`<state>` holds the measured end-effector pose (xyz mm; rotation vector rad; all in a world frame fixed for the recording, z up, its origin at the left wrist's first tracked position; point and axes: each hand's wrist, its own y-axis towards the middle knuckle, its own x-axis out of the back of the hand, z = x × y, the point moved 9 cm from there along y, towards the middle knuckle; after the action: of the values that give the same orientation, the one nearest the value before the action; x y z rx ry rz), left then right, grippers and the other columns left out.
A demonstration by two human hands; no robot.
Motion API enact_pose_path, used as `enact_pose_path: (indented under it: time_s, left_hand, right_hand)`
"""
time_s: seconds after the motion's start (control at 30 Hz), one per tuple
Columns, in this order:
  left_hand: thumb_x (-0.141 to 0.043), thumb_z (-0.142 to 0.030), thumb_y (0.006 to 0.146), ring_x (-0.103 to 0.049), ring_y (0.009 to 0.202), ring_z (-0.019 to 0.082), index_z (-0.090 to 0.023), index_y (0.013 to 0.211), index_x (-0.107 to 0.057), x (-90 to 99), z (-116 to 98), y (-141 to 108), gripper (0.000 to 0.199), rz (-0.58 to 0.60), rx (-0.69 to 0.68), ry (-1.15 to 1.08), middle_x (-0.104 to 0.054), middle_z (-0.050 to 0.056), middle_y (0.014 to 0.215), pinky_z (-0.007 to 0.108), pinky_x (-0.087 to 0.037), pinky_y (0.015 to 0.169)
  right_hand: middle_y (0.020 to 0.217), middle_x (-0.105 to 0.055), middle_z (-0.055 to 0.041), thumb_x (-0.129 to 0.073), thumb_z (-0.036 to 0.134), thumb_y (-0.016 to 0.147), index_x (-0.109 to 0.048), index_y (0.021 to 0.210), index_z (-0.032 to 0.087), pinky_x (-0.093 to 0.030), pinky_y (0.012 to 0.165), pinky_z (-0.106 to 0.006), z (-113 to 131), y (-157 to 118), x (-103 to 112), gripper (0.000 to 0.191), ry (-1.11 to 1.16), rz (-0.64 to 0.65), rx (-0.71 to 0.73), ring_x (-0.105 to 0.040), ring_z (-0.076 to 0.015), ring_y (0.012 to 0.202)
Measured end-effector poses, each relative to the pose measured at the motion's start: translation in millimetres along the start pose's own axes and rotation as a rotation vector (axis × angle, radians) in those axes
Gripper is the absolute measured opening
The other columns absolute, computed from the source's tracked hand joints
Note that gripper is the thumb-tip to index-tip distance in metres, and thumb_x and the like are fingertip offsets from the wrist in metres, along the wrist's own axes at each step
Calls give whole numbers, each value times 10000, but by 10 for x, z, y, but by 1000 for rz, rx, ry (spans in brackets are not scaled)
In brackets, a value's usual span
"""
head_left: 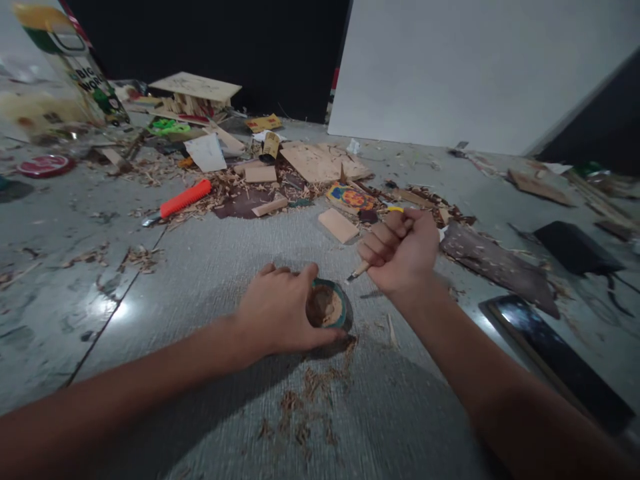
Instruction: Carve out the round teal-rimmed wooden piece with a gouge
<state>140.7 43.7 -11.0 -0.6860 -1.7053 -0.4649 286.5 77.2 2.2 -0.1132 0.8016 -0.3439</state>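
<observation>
My left hand (274, 308) curls around a small round bowl (339, 301) with a teal rim and a pale brown, wood-like inside. The bowl rests on the grey surface, and my fingers hide its left side. My right hand (400, 250) is closed in a fist around a thin carving tool (360, 270). Its short metal tip points down and left toward the bowl, apart from it; most of the handle is hidden in my fist. Curled wood shavings (305, 413) lie in front of the bowl.
Beyond my hands lie an orange-handled cutter (186, 199), a small wood block (339, 225), a wooden board (323, 162) and scattered shavings. A phone-like black slab (560, 363) and a dark brown strip (495, 263) are at right. A labelled jar (85, 73) stands far left.
</observation>
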Motion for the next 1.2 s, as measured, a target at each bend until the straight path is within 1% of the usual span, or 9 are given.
enact_pose_path:
  time_s: [0.07,0.17,0.3,0.47,0.6,0.67,0.83,1.0,1.2]
  left_hand:
    - [-437,-915,662,-690,822,386,-159,1047,-534,-12,1,6,854,-3,12,7,-710,140,812,539,-494,825]
    - [-405,-934,657,-693,821,393,-155,1022,-523,-28,14,8,869,2,31,17,-709,148,811,542,-495,827]
    - [-384,-959,629,-696,803,398,-154,1015,-519,-30,22,5,902,-4,41,17,-709,155,801,540,-501,811]
    - [-378,-940,655,-701,784,382,-167,1008,-516,-32,10,15,860,-9,31,20,-712,140,793,531,-503,807]
    - [-400,-917,666,-705,760,379,-163,1034,-518,-27,-2,20,847,-18,25,42,-717,143,786,531,-502,802]
    - [-409,-905,676,-707,768,380,-161,1040,-521,-34,-10,16,836,-16,27,43,-719,143,786,532,-501,808]
    - [-451,-883,675,-709,788,373,-158,1025,-529,-17,-22,22,808,-62,26,31,-711,120,751,523,-497,843]
    - [-463,-913,628,-696,726,365,-168,968,-534,-20,-15,57,822,-76,15,51,-699,121,730,492,-517,765]
    - [-507,-906,607,-689,740,370,-181,951,-545,-17,5,67,803,-74,27,55,-686,119,733,445,-520,685]
  right_hand:
    - [422,-90,87,-287,319,931,-195,495,236,-111,292,-212,-5,-124,-157,454,-76,106,36,-37,-87,358]
    - [429,-113,81,-254,336,960,-231,469,226,-154,303,-193,-78,-269,-281,504,-137,197,84,-52,-83,365]
    - [430,-121,76,-274,333,967,-262,446,221,-186,313,-184,-143,-310,-322,532,-171,249,127,-74,-81,366]
    - [430,-123,73,-261,278,938,-291,438,222,-202,316,-184,-143,-317,-323,505,-192,264,168,-83,-85,362]
    - [430,-155,75,-344,288,915,-311,445,220,-216,327,-177,-147,-347,-359,477,-223,292,207,-114,-76,361]
    - [425,-157,81,-378,323,910,-298,449,221,-199,317,-177,-155,-308,-336,479,-210,261,197,-102,-70,354]
    - [400,-115,89,-300,322,906,-243,456,230,-100,288,-198,-178,-131,-171,463,-94,107,104,-23,-81,355]
    - [413,-98,99,-311,318,899,-205,491,236,-83,295,-209,-227,-52,-37,430,-6,26,19,-11,-82,369]
    - [413,-95,104,-331,308,885,-186,512,242,-89,292,-209,-295,30,108,406,39,-44,-29,-17,-83,368]
